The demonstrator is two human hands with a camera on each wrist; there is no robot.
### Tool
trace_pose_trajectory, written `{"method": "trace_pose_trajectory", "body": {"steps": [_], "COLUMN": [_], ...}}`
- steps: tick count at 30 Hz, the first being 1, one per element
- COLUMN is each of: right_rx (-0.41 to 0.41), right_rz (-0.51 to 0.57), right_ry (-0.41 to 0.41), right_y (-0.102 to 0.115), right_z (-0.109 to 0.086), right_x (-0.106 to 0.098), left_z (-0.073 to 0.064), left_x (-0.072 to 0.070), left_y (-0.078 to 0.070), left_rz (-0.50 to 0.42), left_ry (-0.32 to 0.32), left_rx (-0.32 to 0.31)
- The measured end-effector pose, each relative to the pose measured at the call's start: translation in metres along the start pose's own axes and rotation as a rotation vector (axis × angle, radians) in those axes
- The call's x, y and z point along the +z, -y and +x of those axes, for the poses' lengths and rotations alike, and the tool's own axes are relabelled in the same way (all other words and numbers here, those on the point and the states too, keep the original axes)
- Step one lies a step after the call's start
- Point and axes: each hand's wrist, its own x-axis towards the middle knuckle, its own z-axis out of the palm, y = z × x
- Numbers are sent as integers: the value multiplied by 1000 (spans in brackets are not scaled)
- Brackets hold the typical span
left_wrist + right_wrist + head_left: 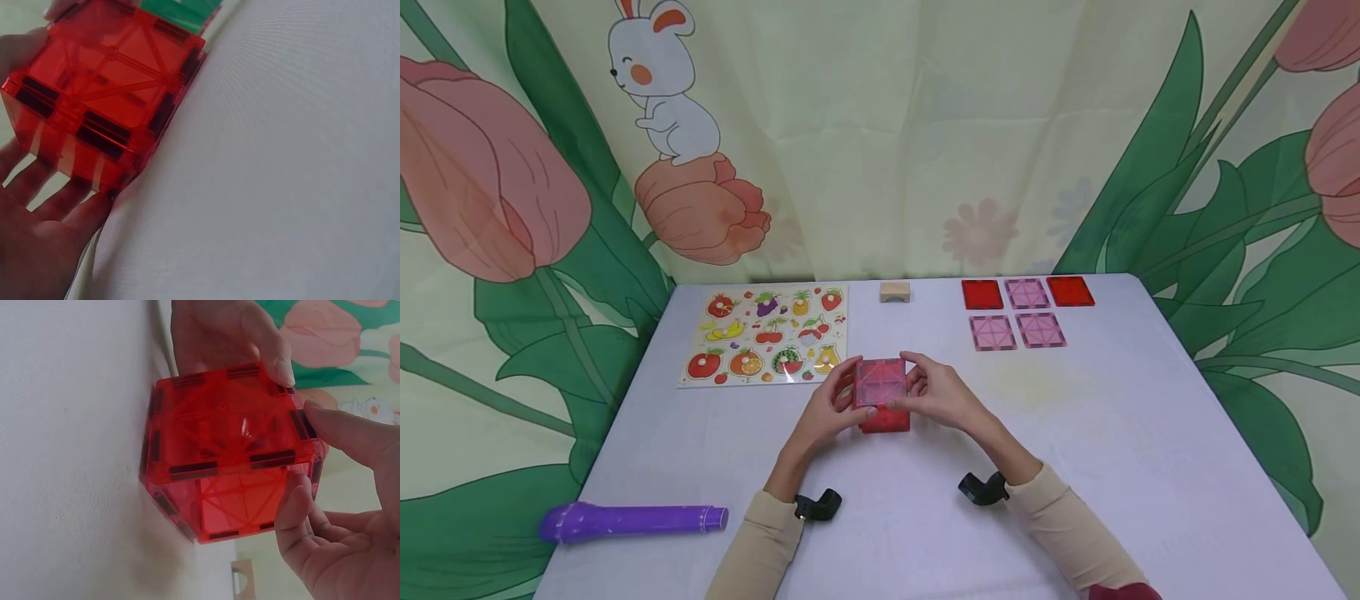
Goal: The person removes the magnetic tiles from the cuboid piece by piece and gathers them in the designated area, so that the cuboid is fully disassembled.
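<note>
A box of see-through magnetic tiles (886,420) stands at the middle of the white table, with red sides and a pink square tile (881,382) on top. My left hand (827,410) grips its left side; in the left wrist view the fingers (53,200) lie along one red wall and the thumb is at an edge. From the other side my right hand (946,395) holds the box, with thumb and fingers at the upper edge in the right wrist view. Dark magnet strips show along the edges of the red tile (219,422). Part of the far side is hidden.
Right of the box, at the back, lie two red tiles (982,294) and several pink tiles (1041,330). A fruit picture board (733,377) lies back left, and a small wooden arch block (895,292) stands near the back edge. A purple stick (632,521) lies front left.
</note>
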Motion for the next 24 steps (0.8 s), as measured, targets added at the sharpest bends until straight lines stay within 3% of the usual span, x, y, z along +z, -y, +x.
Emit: {"method": "trace_pose_trajectory", "body": {"steps": [4,11,24], "right_rx": [-6,-8,-4], "right_rz": [25,60,114], "right_ry": [5,12,20], "right_y": [-3,-4,-5], "right_z": [2,3,4], "right_x": [0,1,0], "left_z": [-6,7,6], "left_x": [1,0,0], "left_y": [-13,17,19], "left_rz": [-14,-7,4], "left_ry": [0,-7,-34], "left_rx": [10,13,40]}}
